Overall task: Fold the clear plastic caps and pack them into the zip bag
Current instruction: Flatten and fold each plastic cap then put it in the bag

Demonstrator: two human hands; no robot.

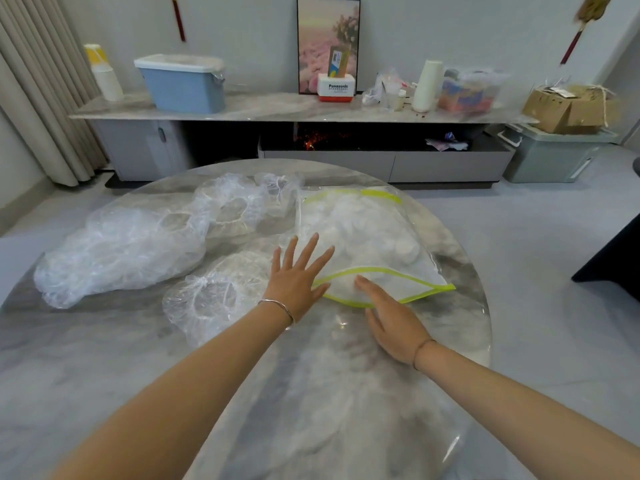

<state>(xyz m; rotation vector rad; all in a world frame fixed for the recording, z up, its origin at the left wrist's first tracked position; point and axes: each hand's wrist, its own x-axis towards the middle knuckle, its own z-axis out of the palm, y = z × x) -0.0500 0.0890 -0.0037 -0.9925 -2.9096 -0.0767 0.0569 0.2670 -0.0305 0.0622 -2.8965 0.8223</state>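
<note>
Left hand, fingers spread, steadies the zip bag; right hand, fingers straight, presses at its open mouth.

Round marble table fills the lower frame. Zip bag sits centre-right, green-edged mouth gaping toward the camera, white folded caps visible inside. Left hand lies flat on the bag's left edge, fingers spread, with a bangle on the wrist. Right hand has straight fingers, tips at the bag mouth. Loose caps are heaped centre-left, one more cap just left of the left wrist. Sideboard with blue bin runs across the top.
</note>
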